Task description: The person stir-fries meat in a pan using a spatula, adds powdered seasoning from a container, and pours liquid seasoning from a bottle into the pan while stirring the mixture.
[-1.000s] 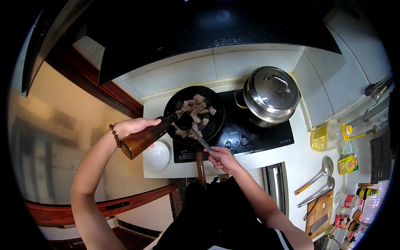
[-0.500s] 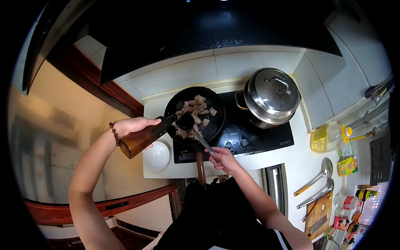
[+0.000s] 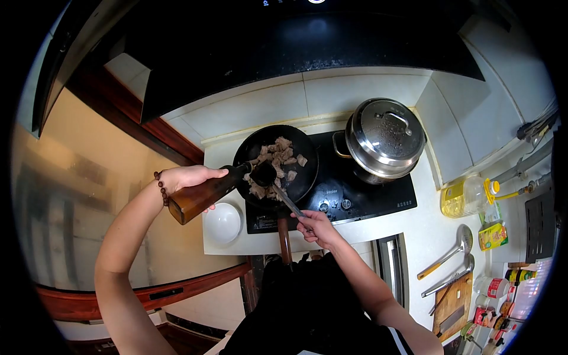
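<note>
A person stands at a kitchen stove, the left hand (image 3: 184, 177) wrapped around a brown glass bottle (image 3: 204, 195) that is tilted with its neck pointing into the bowl of a ladle (image 3: 264, 174). The left grip is clamped on the bottle's body; a bead bracelet (image 3: 161, 188) circles that wrist. The right hand (image 3: 316, 228) has its grip closed on the ladle's metal handle, holding the bowl over the near edge of a black wok (image 3: 277, 163) filled with pale chunks of meat (image 3: 278, 155). The wok sits on the left side of a black cooktop (image 3: 355, 189), beside a steel pot (image 3: 384, 137) with its lid on. A white bowl (image 3: 222, 222) rests on the table just below the bottle. Farther right on the table stand a bottle of cooking oil (image 3: 464, 194) and a cutting board (image 3: 452, 302).
</note>
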Available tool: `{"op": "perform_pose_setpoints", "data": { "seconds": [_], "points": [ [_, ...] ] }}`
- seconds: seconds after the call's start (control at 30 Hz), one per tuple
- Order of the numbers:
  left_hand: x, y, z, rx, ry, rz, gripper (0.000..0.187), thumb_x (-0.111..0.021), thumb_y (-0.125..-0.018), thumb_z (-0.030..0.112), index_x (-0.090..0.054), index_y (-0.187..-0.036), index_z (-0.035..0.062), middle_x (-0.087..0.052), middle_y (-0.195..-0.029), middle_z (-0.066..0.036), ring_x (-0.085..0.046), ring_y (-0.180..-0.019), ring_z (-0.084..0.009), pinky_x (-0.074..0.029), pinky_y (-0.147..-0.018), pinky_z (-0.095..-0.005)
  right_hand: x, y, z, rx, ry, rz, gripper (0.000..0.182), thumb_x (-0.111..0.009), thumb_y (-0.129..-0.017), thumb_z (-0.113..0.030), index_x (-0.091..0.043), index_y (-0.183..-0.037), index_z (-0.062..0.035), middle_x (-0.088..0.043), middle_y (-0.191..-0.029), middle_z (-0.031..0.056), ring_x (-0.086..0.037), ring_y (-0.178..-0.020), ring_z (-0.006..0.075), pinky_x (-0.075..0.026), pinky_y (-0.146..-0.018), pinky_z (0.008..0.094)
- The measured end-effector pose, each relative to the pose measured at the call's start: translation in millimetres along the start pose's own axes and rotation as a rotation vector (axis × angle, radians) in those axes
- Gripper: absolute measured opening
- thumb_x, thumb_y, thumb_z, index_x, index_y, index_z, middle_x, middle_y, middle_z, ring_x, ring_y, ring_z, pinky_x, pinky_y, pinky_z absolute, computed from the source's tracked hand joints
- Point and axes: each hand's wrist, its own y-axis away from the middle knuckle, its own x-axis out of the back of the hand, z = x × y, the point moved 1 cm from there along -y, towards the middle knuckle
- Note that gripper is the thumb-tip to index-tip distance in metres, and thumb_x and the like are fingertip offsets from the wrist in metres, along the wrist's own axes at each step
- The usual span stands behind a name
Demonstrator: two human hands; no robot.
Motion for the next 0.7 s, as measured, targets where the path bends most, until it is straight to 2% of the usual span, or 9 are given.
{"op": "perform_pose_setpoints", "data": {
  "seconds": [0.13, 0.57, 0.63, 0.7],
  "points": [
    [-2, 9, 6, 0.003, -0.022, 0.016, 0.057, -0.055, -0.103, 0.056, -0.060, -0.116, 0.0005, -0.069, -0.094, -0.015, -0.071, -0.077, -0.0249, -0.062, -0.072, -0.0408, 1, 0, 1, -0.002, -0.002, 0.000, 0.027, -0.047, -0.107, -0.010, -0.059, -0.131, -0.0030, -0.055, -0.074, 0.0020, -0.036, -0.050, 0.0062, -0.022, -0.044, 0.0221],
    [-2, 15, 10, 0.046, -0.040, 0.052, 0.058, -0.056, -0.102, 0.056, -0.060, -0.118, 0.0005, -0.068, -0.096, -0.016, -0.071, -0.077, -0.0245, -0.062, -0.071, -0.0400, -2, -1, 0, -0.002, 0.007, -0.003, 0.027, -0.046, -0.108, -0.010, -0.061, -0.129, -0.0018, -0.057, -0.074, 0.0036, -0.036, -0.048, 0.0057, -0.025, -0.043, 0.0209],
    [-4, 16, 12, 0.034, -0.039, 0.055, 0.058, -0.047, -0.105, 0.058, -0.061, -0.111, 0.0018, -0.071, -0.083, -0.018, -0.071, -0.071, -0.0270, -0.060, -0.066, -0.0397, -3, -1, -1, -0.005, 0.011, 0.001, 0.026, -0.046, -0.108, -0.010, -0.061, -0.129, -0.0020, -0.057, -0.073, 0.0034, -0.036, -0.049, 0.0055, -0.025, -0.043, 0.0209],
    [-5, 19, 15, 0.050, -0.041, 0.072, 0.058, -0.047, -0.105, 0.058, -0.061, -0.111, 0.0022, -0.071, -0.083, -0.018, -0.071, -0.071, -0.0272, -0.060, -0.067, -0.0396, -3, -2, -1, -0.007, 0.014, 0.000, 0.026, -0.046, -0.108, -0.010, -0.061, -0.129, -0.0021, -0.057, -0.073, 0.0032, -0.036, -0.048, 0.0054, -0.025, -0.043, 0.0208]
  ]
}}
